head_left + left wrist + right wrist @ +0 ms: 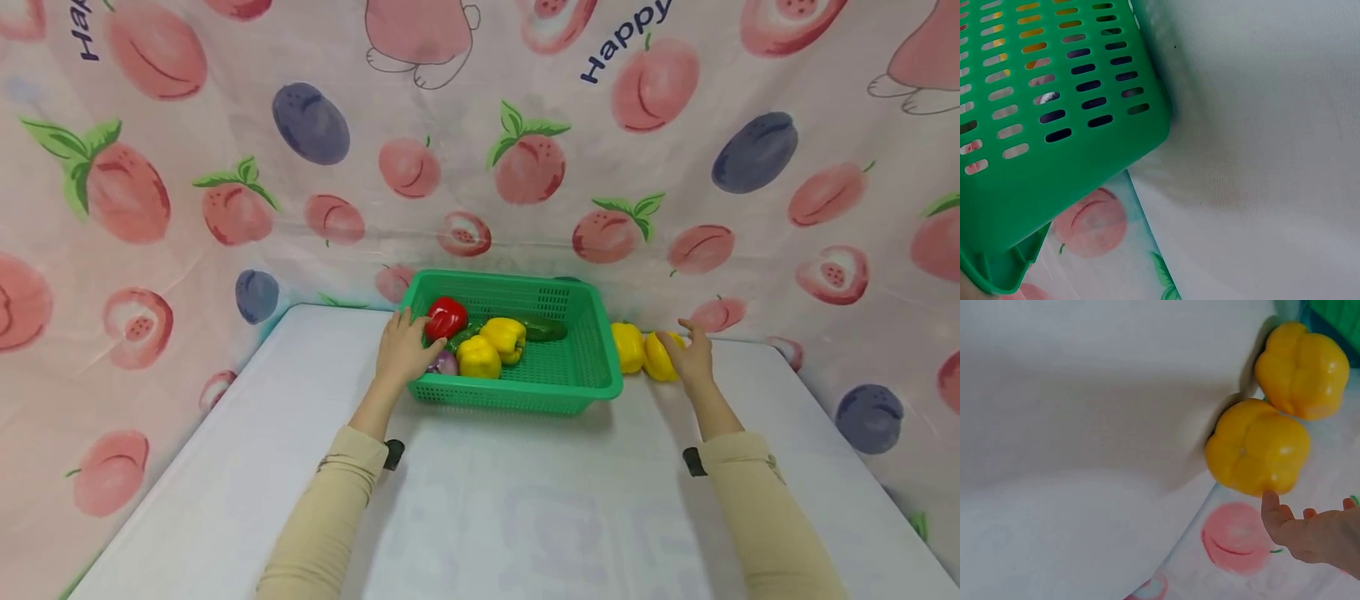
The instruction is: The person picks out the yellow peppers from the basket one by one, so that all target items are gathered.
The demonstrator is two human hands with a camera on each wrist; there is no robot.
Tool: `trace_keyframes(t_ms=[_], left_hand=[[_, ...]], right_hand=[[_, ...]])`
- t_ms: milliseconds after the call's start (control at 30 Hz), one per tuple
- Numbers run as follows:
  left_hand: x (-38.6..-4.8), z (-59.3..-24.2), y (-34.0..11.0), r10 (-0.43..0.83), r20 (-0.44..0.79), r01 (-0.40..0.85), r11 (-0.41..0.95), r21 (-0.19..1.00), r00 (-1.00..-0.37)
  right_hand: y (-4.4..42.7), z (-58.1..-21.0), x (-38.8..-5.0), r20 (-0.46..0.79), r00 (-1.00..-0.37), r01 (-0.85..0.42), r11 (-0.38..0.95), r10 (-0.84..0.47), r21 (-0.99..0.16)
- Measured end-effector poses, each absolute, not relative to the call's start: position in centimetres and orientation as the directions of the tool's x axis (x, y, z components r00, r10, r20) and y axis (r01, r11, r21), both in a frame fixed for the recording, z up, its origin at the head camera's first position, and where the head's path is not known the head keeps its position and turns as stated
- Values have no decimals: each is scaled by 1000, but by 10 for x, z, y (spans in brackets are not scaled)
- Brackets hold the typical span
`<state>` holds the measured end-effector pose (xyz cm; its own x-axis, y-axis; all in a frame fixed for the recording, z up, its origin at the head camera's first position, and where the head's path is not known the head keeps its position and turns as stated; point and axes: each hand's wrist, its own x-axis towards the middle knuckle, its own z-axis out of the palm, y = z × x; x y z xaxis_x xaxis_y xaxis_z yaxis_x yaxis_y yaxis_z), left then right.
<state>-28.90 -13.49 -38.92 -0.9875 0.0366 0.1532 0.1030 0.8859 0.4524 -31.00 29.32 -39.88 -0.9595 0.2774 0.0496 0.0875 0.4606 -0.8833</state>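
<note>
A green plastic basket [517, 393] holds a red bell pepper [447, 319], two yellow bell peppers [478, 358], a cucumber [544, 328], another green vegetable partly covered, and a purple onion-like vegetable [444, 363]. My left hand [401, 350] lies over the basket's left rim, thumb on the inner side, fingers loosely spread. Only a sliver of that hand shows in the left wrist view, beside the basket. Two more yellow peppers sit right of the basket. My right hand [692, 358] is beside the outer yellow pepper [1259, 447]; its thumb tip meets the pepper's edge, fingers loosely bent around nothing.
The basket stands near the back edge of a white table [525, 500]. Behind and beside the table hangs a fruit-printed cloth [465, 175]. Part of a dark object [567, 279] shows behind the basket's back rim.
</note>
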Motion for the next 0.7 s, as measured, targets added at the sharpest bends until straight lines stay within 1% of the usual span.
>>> trace_keyframes(t_ms=[267, 433, 700], left_hand=[[-290, -390, -135, 39, 148, 102, 887, 451, -988], [-289, -389, -135, 45, 152, 109, 887, 449, -987], [-289, -388, -135, 41, 137, 100, 886, 452, -990]], right_hand=[[279, -387, -302, 119, -958, 7, 434, 262, -901], [269, -379, -298, 121, -961, -5, 423, 249, -906], [252, -367, -290, 164, -974, -85, 420, 157, -903]])
